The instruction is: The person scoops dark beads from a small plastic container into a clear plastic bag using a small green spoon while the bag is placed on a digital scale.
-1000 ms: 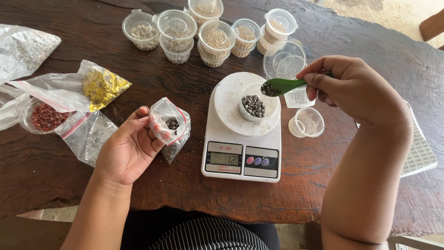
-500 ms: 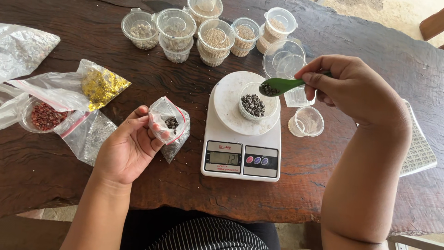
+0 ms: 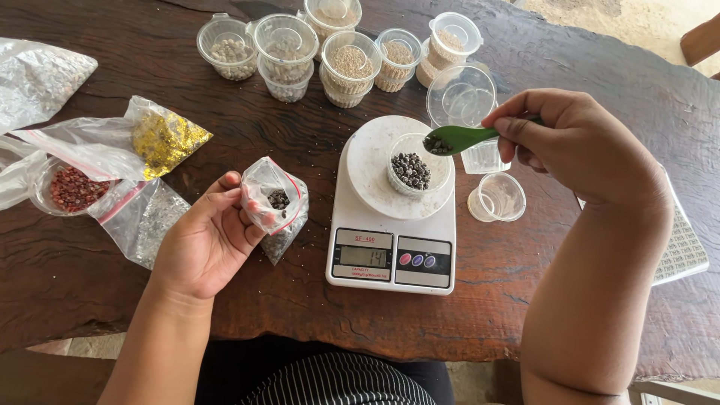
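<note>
My right hand (image 3: 581,146) pinches the handle of a green spoon (image 3: 456,139) that carries a few dark seeds over the rim of a small clear cup (image 3: 418,169). Dark seeds partly fill that cup, which stands on the round platform of a white kitchen scale (image 3: 392,255). My left hand (image 3: 206,240) holds a small clear zip bag (image 3: 276,206) of dark seeds open and upright, just left of the scale. Both hands are above a dark wooden table (image 3: 525,262).
Several clear cups of pale seeds (image 3: 349,64) are grouped at the back. An empty cup (image 3: 500,196) and a clear lid (image 3: 461,94) lie right of the scale. Bags with yellow (image 3: 165,139) and grey contents and a cup of red seeds (image 3: 71,187) lie left. A white mesh item (image 3: 682,251) sits at the right edge.
The spoon has dipped slightly toward the cup on the scale. My left hand and the bag have stayed where they were.
</note>
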